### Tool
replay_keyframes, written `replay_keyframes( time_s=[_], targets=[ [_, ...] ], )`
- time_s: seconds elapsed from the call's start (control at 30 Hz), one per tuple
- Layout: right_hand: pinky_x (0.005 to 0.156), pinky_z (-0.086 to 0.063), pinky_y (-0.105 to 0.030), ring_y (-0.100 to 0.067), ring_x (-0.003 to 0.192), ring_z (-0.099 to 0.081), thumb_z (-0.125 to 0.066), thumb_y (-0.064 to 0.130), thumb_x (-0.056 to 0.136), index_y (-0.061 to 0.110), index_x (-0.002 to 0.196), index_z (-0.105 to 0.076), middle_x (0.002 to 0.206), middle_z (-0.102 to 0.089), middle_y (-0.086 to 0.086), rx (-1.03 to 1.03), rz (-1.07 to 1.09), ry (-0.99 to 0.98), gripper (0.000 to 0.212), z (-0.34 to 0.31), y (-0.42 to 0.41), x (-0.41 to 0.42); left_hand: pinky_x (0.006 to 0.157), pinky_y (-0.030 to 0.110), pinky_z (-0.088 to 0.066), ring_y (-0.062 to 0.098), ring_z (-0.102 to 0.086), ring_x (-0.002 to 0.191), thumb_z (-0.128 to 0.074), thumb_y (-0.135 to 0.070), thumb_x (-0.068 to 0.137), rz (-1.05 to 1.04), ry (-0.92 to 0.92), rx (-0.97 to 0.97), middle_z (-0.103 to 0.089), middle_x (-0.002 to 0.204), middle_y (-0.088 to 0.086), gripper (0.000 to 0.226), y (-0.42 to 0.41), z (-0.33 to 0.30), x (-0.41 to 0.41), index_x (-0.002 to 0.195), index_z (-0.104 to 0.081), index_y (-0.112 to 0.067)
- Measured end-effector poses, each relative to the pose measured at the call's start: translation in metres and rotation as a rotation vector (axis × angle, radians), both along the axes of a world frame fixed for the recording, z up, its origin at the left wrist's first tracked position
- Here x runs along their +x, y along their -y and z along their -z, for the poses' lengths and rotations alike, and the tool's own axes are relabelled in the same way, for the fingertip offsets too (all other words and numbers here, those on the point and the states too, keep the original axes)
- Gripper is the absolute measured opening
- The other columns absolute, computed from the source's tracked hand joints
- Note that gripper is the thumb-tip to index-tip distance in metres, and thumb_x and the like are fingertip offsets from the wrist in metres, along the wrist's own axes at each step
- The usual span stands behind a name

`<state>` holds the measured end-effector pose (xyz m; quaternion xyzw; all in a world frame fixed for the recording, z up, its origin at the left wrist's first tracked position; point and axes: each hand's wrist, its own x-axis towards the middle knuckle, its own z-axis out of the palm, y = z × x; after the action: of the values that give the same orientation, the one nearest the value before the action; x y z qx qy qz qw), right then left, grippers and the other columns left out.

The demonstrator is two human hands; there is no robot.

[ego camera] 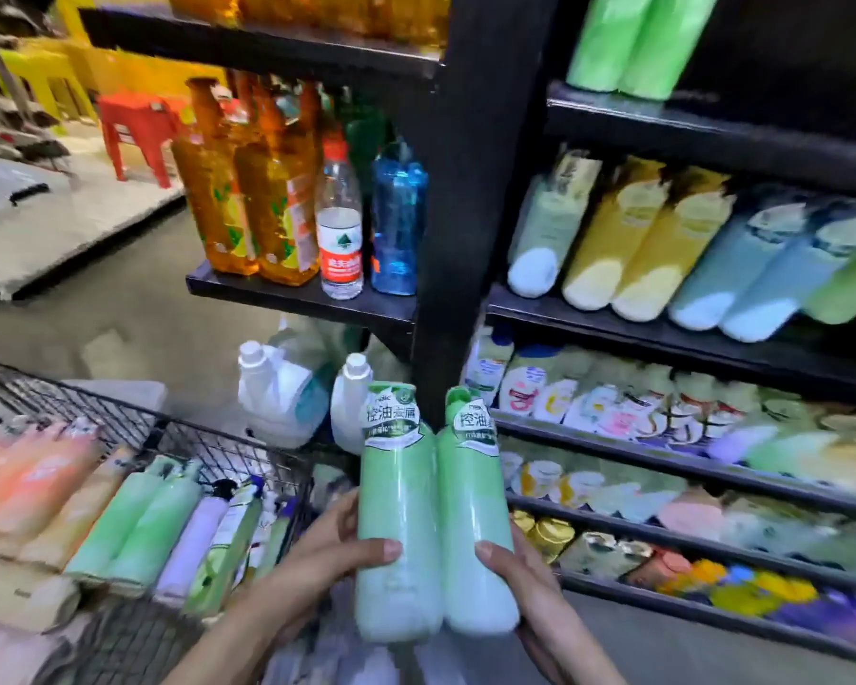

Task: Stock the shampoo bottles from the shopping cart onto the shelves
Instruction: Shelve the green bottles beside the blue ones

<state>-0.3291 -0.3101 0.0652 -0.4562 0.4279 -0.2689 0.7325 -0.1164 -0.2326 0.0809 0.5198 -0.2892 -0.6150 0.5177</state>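
I hold two green shampoo bottles upright, side by side and touching, in front of the black shelving. My left hand (327,551) grips the left green bottle (396,491) near its base. My right hand (520,571) grips the right green bottle (470,496) the same way. Both bottles carry white-and-green labels at the top. The wire shopping cart (119,417) sits at lower left, with several more green, lilac and orange bottles (144,521) lying in it. Matching green bottles (633,42) stand on the top right shelf.
The right shelves (688,338) hold rows of green, yellow and blue bottles and, lower down, small packets. The left shelf (292,294) holds oil bottles, a water bottle and a blue bottle. White jugs (278,388) stand on the floor. A red stool (134,126) is far left.
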Motion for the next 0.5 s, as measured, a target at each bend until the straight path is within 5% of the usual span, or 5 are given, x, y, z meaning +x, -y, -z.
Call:
replay_keyframes(
  time_s=[0.13,0.27,0.4,0.5],
  targets=[
    [0.081,-0.056,-0.037,-0.028,0.104,-0.067,-0.077,0.033,0.055,0.012,0.123,-0.058,0.115,-0.069,-0.012,-0.031,0.153,0.035,0.074,-0.014,0.004,-0.103,0.078,0.033,-0.056,0.028,-0.066,0.099,-0.08,-0.016,0.049,0.12,-0.002,-0.026,-0.067,0.115,0.019,0.079,0.042,-0.009,-0.098,0.122,-0.054,-0.004],
    [0.092,-0.052,-0.044,-0.031,0.111,-0.064,-0.077,0.032,0.058,0.014,0.128,-0.056,0.12,-0.067,-0.012,-0.042,0.343,0.056,0.075,-0.025,0.001,-0.192,0.084,0.035,-0.054,0.027,-0.065,0.103,-0.08,-0.019,0.049,0.303,0.001,-0.05,-0.068,0.116,0.013,0.079,0.083,-0.02,-0.184,0.123,-0.054,-0.009],
    [0.077,-0.058,-0.036,-0.03,0.106,-0.066,-0.075,0.024,0.064,0.013,0.127,-0.055,0.117,-0.068,-0.013,-0.046,0.52,0.125,0.067,-0.032,0.004,-0.259,0.091,0.043,-0.051,0.034,-0.063,0.109,-0.081,-0.019,0.048,0.455,0.008,-0.049,-0.067,0.117,0.015,0.083,0.12,-0.029,-0.254,0.125,-0.052,-0.007],
    [0.087,-0.056,-0.043,-0.033,0.11,-0.064,-0.081,0.036,0.057,0.012,0.128,-0.056,0.119,-0.067,-0.014,-0.072,0.594,0.159,0.079,-0.038,0.016,-0.291,0.093,0.043,-0.05,0.036,-0.062,0.109,-0.081,-0.018,0.047,0.516,0.017,-0.069,-0.067,0.116,0.016,0.085,0.149,-0.034,-0.292,0.126,-0.052,-0.005]
  ],
)
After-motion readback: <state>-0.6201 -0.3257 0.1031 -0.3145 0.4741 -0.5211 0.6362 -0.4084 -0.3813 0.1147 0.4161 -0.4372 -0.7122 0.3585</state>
